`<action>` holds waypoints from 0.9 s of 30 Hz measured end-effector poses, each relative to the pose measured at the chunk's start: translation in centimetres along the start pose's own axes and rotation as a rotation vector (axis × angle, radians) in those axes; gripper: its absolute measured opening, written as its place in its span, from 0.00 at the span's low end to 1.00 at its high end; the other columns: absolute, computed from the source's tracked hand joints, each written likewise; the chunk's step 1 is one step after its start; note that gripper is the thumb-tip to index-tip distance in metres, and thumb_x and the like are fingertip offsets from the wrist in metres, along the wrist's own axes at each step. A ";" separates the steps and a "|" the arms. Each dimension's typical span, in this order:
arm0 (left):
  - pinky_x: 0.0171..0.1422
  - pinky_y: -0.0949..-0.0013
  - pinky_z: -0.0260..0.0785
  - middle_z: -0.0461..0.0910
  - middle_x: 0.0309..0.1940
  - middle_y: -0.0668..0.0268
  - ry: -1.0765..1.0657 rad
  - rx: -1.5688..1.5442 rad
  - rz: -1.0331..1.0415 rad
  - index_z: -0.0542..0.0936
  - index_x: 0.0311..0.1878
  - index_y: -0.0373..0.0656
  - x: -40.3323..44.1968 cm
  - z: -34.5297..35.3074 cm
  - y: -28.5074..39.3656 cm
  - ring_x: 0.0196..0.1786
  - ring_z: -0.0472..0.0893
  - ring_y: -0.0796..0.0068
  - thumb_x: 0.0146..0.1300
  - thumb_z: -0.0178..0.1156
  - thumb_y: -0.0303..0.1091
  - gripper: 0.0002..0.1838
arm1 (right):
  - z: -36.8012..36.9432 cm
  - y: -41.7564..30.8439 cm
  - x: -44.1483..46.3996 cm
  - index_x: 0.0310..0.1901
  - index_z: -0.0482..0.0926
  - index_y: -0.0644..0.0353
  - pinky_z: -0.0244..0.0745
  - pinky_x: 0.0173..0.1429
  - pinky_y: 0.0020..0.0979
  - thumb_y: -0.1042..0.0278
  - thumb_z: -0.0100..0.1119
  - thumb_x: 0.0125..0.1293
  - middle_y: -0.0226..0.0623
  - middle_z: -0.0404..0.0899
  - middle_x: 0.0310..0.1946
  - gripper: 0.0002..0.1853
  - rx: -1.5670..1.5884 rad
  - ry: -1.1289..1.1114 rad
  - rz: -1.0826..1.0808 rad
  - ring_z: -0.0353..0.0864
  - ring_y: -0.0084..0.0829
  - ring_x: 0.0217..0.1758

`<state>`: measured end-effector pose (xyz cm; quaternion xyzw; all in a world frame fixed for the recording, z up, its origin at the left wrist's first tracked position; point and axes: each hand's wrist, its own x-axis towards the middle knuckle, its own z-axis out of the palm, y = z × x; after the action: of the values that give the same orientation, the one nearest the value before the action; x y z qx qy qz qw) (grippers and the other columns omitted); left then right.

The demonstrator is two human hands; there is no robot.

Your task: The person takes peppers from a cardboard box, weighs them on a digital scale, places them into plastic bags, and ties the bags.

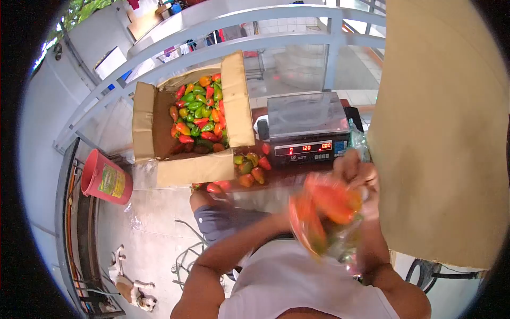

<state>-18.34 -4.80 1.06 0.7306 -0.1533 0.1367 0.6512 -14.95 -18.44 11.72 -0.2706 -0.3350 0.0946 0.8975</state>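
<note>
Arms (239, 245) bent, hands (362, 179) at bagged peppers (330, 204)

The air above the scale's platter (307, 114) was open to me from the near side, but the cardboard panel (441, 133) walled off the right and the railing (332, 53) stood beyond. Between its splayed flaps (237, 101), the box (162, 125) could be entered from above, while loose peppers (248, 170) crowded the gap between box and scale. Close in front of my chest, the blurred bag of peppers (326, 212) at my right hand (362, 178) blocked the straight way forward.
</note>
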 end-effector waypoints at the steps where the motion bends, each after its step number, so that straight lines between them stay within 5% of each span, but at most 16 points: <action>1: 0.41 0.62 0.71 0.75 0.31 0.68 -0.240 0.114 0.017 0.80 0.44 0.46 1.6 -4.2 1.1 0.34 0.77 0.68 0.65 0.64 0.35 0.07 | -1.6 0.6 -0.6 0.31 0.84 0.63 0.67 0.43 0.27 0.77 0.75 0.49 0.32 0.72 0.37 0.08 -0.114 -0.004 0.095 0.72 0.25 0.39; 2: 0.40 0.60 0.72 0.76 0.30 0.67 -0.477 0.218 0.061 0.80 0.40 0.46 3.2 -8.4 2.2 0.34 0.79 0.65 0.63 0.65 0.35 0.07 | -4.6 1.2 -1.5 0.31 0.84 0.63 0.67 0.45 0.27 0.77 0.73 0.51 0.32 0.72 0.38 0.07 -0.227 -0.007 0.186 0.72 0.25 0.40; 4: 0.37 0.58 0.72 0.77 0.30 0.63 -0.324 0.772 0.216 0.80 0.36 0.45 4.2 -10.4 6.0 0.33 0.80 0.60 0.61 0.66 0.35 0.06 | -6.7 3.3 -1.9 0.31 0.83 0.64 0.67 0.48 0.26 0.76 0.71 0.54 0.33 0.72 0.39 0.05 -0.475 0.091 0.183 0.72 0.25 0.41; 6: 0.35 0.54 0.72 0.78 0.30 0.60 -0.286 0.818 0.345 0.80 0.38 0.44 1.8 -7.7 7.3 0.33 0.80 0.54 0.62 0.64 0.35 0.07 | -6.4 6.2 -1.4 0.31 0.82 0.63 0.67 0.51 0.26 0.74 0.70 0.55 0.33 0.72 0.40 0.05 -0.741 0.284 0.021 0.72 0.25 0.42; 7: 0.38 0.60 0.74 0.79 0.31 0.62 -0.195 0.636 0.295 0.79 0.39 0.42 0.5 -5.6 7.2 0.34 0.82 0.62 0.66 0.61 0.34 0.06 | -6.4 7.4 -1.0 0.33 0.82 0.63 0.68 0.52 0.26 0.73 0.69 0.56 0.33 0.73 0.40 0.06 -0.632 0.287 -0.115 0.74 0.26 0.42; 9: 0.40 0.62 0.75 0.80 0.34 0.64 -0.161 0.221 0.001 0.79 0.40 0.40 -2.2 -4.7 4.4 0.36 0.81 0.68 0.68 0.59 0.34 0.07 | -4.6 6.6 -1.1 0.34 0.82 0.62 0.69 0.51 0.27 0.74 0.69 0.56 0.34 0.74 0.41 0.05 -0.139 0.331 0.195 0.74 0.26 0.43; 10: 0.42 0.64 0.74 0.81 0.36 0.66 -0.132 0.111 0.028 0.79 0.41 0.39 -2.4 -5.6 2.2 0.37 0.80 0.72 0.70 0.57 0.32 0.07 | -3.9 6.3 -1.4 0.34 0.82 0.62 0.69 0.51 0.28 0.75 0.69 0.57 0.34 0.74 0.42 0.05 0.108 0.353 0.346 0.74 0.26 0.43; 11: 0.44 0.66 0.74 0.82 0.38 0.68 -0.106 0.002 0.059 0.79 0.41 0.38 -2.5 -6.5 -0.1 0.38 0.79 0.76 0.71 0.55 0.31 0.07 | -4.5 6.2 -1.3 0.33 0.81 0.61 0.70 0.50 0.28 0.75 0.69 0.57 0.34 0.75 0.42 0.05 0.011 0.172 0.368 0.74 0.26 0.43; 12: 0.45 0.64 0.74 0.82 0.37 0.63 -0.216 0.058 -0.263 0.79 0.42 0.39 -2.0 -9.6 -0.1 0.38 0.81 0.71 0.71 0.54 0.30 0.06 | -5.2 6.1 -1.3 0.32 0.80 0.61 0.70 0.49 0.29 0.75 0.70 0.57 0.34 0.75 0.43 0.05 -0.087 -0.009 0.368 0.74 0.27 0.43; 14: 0.44 0.65 0.74 0.80 0.33 0.58 -0.230 0.453 -0.104 0.79 0.41 0.39 0.3 -12.1 3.6 0.36 0.81 0.68 0.71 0.55 0.29 0.05 | -7.7 6.1 -1.3 0.31 0.80 0.61 0.70 0.49 0.30 0.75 0.70 0.57 0.33 0.75 0.42 0.06 -0.637 -0.162 0.341 0.74 0.27 0.42; 15: 0.43 0.63 0.73 0.78 0.32 0.59 -0.185 0.625 0.170 0.77 0.46 0.37 0.2 -11.6 3.6 0.33 0.80 0.64 0.70 0.58 0.30 0.07 | -7.6 7.3 -1.8 0.31 0.79 0.61 0.70 0.49 0.29 0.75 0.70 0.57 0.32 0.74 0.41 0.07 -0.797 0.003 0.256 0.73 0.27 0.41; 18: 0.43 0.64 0.74 0.80 0.31 0.61 -0.183 0.216 -0.198 0.79 0.44 0.38 -2.5 -5.4 6.7 0.35 0.81 0.66 0.72 0.56 0.32 0.07 | -5.9 9.4 -1.1 0.31 0.79 0.62 0.70 0.49 0.29 0.76 0.68 0.58 0.33 0.73 0.40 0.06 -0.400 0.370 0.000 0.73 0.26 0.41; 19: 0.43 0.68 0.73 0.80 0.32 0.65 -0.223 -0.271 -0.535 0.81 0.45 0.39 -3.1 -4.6 5.4 0.36 0.80 0.73 0.74 0.54 0.32 0.09 | -4.3 8.1 -0.6 0.31 0.79 0.62 0.70 0.50 0.29 0.77 0.66 0.60 0.33 0.73 0.40 0.04 -0.122 0.351 0.117 0.74 0.25 0.43; 22: 0.42 0.73 0.73 0.81 0.33 0.69 -0.035 -0.118 -0.281 0.82 0.46 0.40 -2.8 -8.7 -1.7 0.36 0.79 0.81 0.74 0.54 0.31 0.09 | -5.7 7.1 -0.9 0.31 0.78 0.63 0.70 0.50 0.29 0.77 0.64 0.61 0.33 0.73 0.40 0.03 -0.095 -0.035 0.354 0.74 0.25 0.44; 23: 0.40 0.69 0.73 0.80 0.33 0.67 -0.086 -0.095 -0.401 0.81 0.47 0.39 -1.5 -11.2 -0.4 0.37 0.79 0.80 0.73 0.54 0.32 0.09 | -6.3 6.6 -0.7 0.31 0.79 0.63 0.70 0.50 0.29 0.76 0.66 0.59 0.35 0.75 0.41 0.05 -0.397 -0.071 0.395 0.75 0.26 0.44; 27: 0.41 0.70 0.73 0.81 0.32 0.70 -0.020 0.371 0.069 0.81 0.46 0.39 -0.8 -8.4 6.0 0.34 0.79 0.80 0.74 0.53 0.31 0.09 | -5.7 9.2 -1.0 0.32 0.79 0.63 0.70 0.54 0.29 0.73 0.70 0.58 0.36 0.77 0.43 0.07 -0.886 0.175 -0.002 0.76 0.28 0.46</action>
<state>-21.45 2.97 7.15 0.8339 -0.1568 0.1778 0.4985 -11.89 -13.50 2.52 -0.6353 -0.2663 -0.0822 0.7202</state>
